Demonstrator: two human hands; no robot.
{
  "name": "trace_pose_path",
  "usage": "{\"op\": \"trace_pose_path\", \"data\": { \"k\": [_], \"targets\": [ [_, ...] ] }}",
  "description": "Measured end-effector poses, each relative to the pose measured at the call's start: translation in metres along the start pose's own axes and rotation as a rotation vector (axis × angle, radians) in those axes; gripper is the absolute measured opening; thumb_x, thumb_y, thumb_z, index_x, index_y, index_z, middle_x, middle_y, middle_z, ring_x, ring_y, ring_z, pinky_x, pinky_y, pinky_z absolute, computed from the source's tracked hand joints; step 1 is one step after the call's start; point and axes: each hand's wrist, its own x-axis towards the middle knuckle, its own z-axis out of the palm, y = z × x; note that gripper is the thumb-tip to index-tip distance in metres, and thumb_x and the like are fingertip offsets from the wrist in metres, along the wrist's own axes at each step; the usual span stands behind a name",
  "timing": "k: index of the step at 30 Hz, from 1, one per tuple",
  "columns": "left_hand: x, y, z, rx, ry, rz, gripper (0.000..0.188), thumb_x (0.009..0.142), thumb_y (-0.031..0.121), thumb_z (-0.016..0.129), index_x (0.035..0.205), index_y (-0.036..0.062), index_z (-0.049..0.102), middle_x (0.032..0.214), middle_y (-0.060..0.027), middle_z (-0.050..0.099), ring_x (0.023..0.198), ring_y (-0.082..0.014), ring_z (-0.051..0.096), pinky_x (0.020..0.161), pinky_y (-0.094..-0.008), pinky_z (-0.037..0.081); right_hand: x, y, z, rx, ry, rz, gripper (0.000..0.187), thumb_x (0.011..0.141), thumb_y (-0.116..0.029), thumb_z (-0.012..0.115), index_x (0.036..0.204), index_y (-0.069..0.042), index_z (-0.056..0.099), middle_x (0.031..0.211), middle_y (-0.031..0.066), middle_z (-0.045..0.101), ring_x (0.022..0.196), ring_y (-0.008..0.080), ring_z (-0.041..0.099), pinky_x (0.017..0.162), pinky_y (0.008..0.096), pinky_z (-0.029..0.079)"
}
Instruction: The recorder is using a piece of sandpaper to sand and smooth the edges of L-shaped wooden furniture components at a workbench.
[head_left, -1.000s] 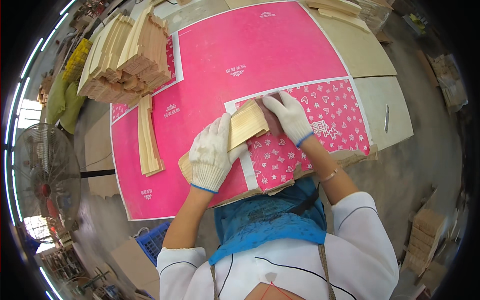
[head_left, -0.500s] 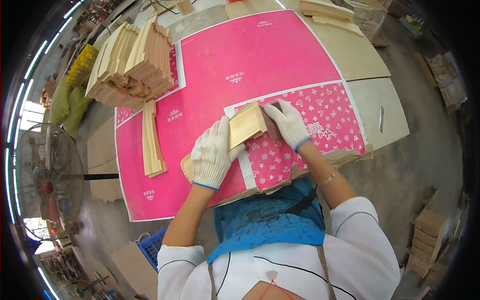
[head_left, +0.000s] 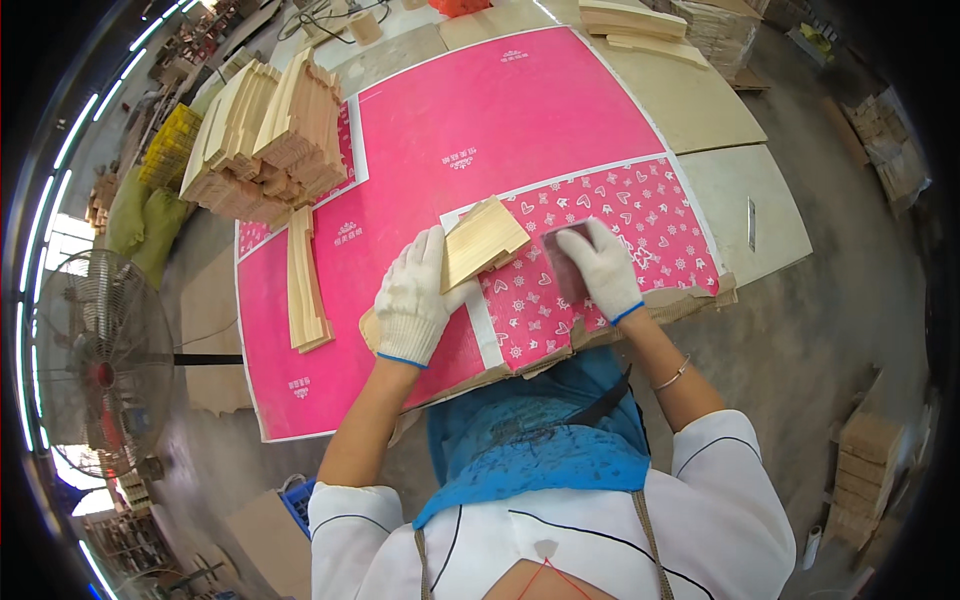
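My left hand (head_left: 411, 305), in a white knit glove, is closed around a pale wooden piece (head_left: 485, 240) with a notched end, tilted up to the right above the pink-covered table. Part of the piece is hidden behind that hand. My right hand (head_left: 606, 270), gloved the same way, grips a flat, dark brown sanding pad (head_left: 562, 262). A gap separates the pad from the wood's right end. To the left, a similar curved wooden piece (head_left: 305, 285) lies by itself on the pink sheet (head_left: 400, 180).
A tall stack of wooden pieces (head_left: 300, 130) stands at the table's far left, and more lie at the far right (head_left: 632, 22). A thin metal tool (head_left: 751, 224) rests on the bare board at right. Left of the table is a large fan (head_left: 100, 360).
My right hand has drawn the sanding pad off the wood's end, to the right and slightly nearer me. My left hand still holds the piece in nearly the same place.
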Motion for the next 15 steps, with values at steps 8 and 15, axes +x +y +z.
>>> {"op": "trace_pose_path", "data": {
  "k": [8, 15],
  "targets": [
    [0.028, -0.01, -0.043, -0.184, -0.032, 0.072, 0.029, 0.09, 0.028, 0.064, 0.114, 0.0115, 0.067, 0.093, -0.0123, 0.068, 0.09, -0.0302, 0.067, 0.08, -0.042, 0.052, 0.016, -0.008, -0.004, 0.591, 0.003, 0.286, 0.025, 0.096, -0.023, 0.063, 0.107, -0.001, 0.066, 0.092, 0.0021, 0.066, 0.08, 0.0064, 0.059, 0.069, 0.023, 0.05],
    [0.006, -0.022, -0.01, 0.022, -0.062, 0.043, 0.064, 0.085, 0.049, 0.067, 0.132, 0.0066, 0.056, 0.117, -0.0154, 0.063, 0.102, -0.0348, 0.062, 0.087, -0.0455, 0.049, 0.025, -0.016, 0.011, 0.49, -0.045, 0.223, 0.03, 0.094, -0.027, 0.065, 0.107, 0.0, 0.065, 0.093, 0.0035, 0.066, 0.082, 0.0078, 0.06, 0.071, 0.0243, 0.05]
  ]
}}
